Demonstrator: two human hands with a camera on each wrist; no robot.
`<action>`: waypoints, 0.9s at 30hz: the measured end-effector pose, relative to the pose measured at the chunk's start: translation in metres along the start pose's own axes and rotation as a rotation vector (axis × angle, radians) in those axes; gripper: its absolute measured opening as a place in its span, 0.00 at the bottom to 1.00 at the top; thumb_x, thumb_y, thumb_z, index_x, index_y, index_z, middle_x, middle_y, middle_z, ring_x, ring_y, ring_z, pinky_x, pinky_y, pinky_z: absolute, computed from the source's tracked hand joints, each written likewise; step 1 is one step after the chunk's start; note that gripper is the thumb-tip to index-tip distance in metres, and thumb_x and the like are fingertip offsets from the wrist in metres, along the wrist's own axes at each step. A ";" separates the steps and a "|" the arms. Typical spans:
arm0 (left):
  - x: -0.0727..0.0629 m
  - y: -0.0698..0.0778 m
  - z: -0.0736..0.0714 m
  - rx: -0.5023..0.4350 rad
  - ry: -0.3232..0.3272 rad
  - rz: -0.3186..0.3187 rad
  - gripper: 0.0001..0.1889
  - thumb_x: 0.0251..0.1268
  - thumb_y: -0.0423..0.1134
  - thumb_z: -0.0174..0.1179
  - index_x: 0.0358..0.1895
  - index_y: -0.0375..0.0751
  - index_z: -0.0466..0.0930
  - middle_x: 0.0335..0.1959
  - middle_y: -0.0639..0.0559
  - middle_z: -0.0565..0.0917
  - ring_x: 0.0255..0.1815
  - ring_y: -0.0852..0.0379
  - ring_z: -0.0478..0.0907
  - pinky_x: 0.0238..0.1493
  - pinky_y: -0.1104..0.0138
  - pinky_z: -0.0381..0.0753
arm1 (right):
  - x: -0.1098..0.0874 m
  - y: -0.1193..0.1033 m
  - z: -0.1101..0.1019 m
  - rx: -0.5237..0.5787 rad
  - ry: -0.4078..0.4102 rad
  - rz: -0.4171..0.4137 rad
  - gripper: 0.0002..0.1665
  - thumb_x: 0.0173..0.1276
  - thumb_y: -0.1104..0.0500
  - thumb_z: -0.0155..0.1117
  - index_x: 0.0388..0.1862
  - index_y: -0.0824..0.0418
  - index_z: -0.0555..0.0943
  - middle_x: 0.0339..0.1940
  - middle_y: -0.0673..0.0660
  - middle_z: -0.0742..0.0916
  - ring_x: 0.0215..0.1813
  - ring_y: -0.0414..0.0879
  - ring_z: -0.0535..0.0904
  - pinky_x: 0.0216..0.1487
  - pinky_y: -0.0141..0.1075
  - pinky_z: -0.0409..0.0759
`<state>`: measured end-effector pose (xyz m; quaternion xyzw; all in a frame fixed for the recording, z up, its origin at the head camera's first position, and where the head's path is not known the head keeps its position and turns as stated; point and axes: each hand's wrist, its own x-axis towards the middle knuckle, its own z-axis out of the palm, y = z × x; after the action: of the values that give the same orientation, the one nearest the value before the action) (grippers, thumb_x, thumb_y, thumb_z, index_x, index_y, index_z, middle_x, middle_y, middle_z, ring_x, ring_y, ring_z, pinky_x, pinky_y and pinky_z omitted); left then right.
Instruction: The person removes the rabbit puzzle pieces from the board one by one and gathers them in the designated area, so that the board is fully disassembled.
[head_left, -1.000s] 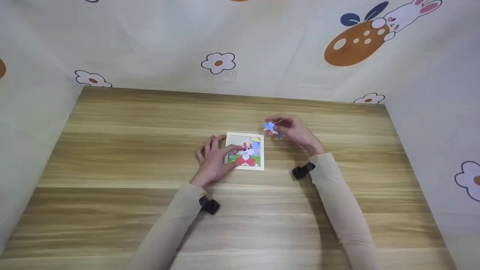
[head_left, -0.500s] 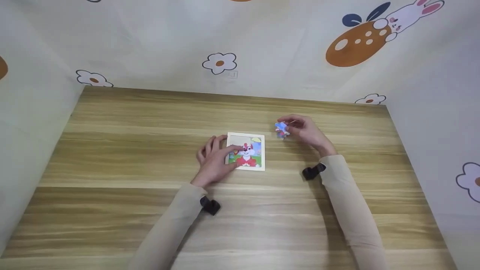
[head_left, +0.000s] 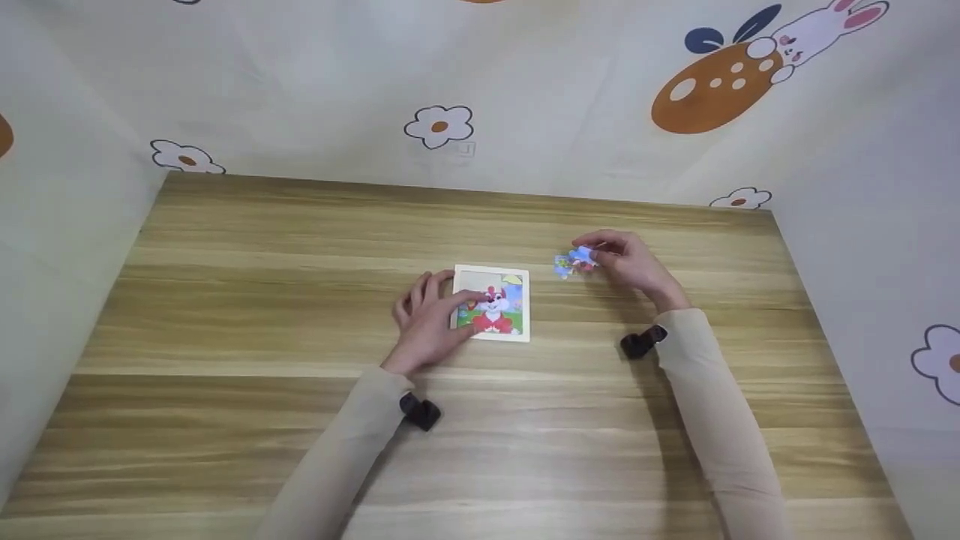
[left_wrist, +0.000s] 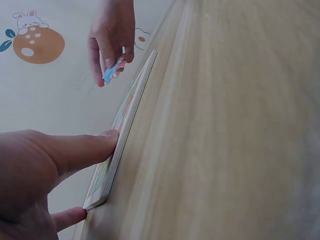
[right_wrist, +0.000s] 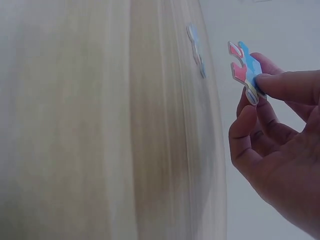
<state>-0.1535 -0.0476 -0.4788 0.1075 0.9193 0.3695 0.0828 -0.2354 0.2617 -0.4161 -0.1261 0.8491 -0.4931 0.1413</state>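
A small square picture puzzle in a white frame [head_left: 523, 307] lies flat on the table, showing a red and white cartoon animal. A pale bare patch shows at its upper left. My left hand [head_left: 431, 322] rests across its left side, thumb and index finger extended over the picture; in the left wrist view the thumb [left_wrist: 90, 148] touches the puzzle. Right of the frame, my right hand [head_left: 634, 262] pinches a blue and red puzzle piece [right_wrist: 250, 70] between thumb and fingers, above the table. Another puzzle piece [head_left: 562, 266] lies on the table close by.
The wood-grain table [head_left: 262, 315] meets a pale wall covering [head_left: 315, 82] at the back, printed with flowers and a rabbit. Similar covering stands at both sides. A black wrist camera [head_left: 420, 411] is on the left sleeve, another [head_left: 643, 342] on the right.
My right hand has moved right, away from the puzzle frame, with the piece turning in its fingers. The loose piece on the table has come into fuller view. My left hand has stayed put.
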 end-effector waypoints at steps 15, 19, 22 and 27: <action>-0.001 0.002 -0.001 0.007 -0.002 -0.008 0.22 0.58 0.42 0.67 0.57 0.63 0.80 0.73 0.46 0.55 0.74 0.39 0.38 0.63 0.39 0.31 | 0.004 0.008 -0.006 -0.026 -0.024 0.043 0.14 0.67 0.76 0.52 0.50 0.79 0.76 0.49 0.73 0.80 0.47 0.54 0.74 0.46 0.31 0.70; -0.001 0.001 -0.001 0.001 0.001 -0.004 0.23 0.58 0.41 0.67 0.58 0.62 0.80 0.73 0.45 0.55 0.74 0.38 0.38 0.63 0.39 0.31 | 0.005 0.009 -0.006 -0.052 -0.031 0.044 0.15 0.67 0.76 0.52 0.51 0.79 0.76 0.48 0.74 0.80 0.48 0.56 0.74 0.46 0.30 0.70; -0.001 0.001 -0.001 0.000 0.001 -0.002 0.23 0.58 0.41 0.67 0.58 0.62 0.79 0.73 0.45 0.55 0.74 0.38 0.38 0.63 0.39 0.30 | 0.006 0.009 -0.006 -0.061 -0.036 0.053 0.15 0.66 0.76 0.53 0.51 0.79 0.76 0.49 0.74 0.80 0.49 0.58 0.74 0.46 0.30 0.70; 0.000 0.000 0.000 0.000 0.000 -0.004 0.23 0.58 0.41 0.67 0.58 0.62 0.79 0.73 0.46 0.55 0.74 0.38 0.38 0.63 0.39 0.30 | 0.007 0.010 -0.006 -0.063 -0.042 0.048 0.15 0.66 0.76 0.53 0.51 0.79 0.77 0.49 0.75 0.80 0.49 0.60 0.74 0.45 0.29 0.70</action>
<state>-0.1533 -0.0474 -0.4784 0.1056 0.9195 0.3694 0.0834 -0.2446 0.2687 -0.4232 -0.1202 0.8638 -0.4600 0.1669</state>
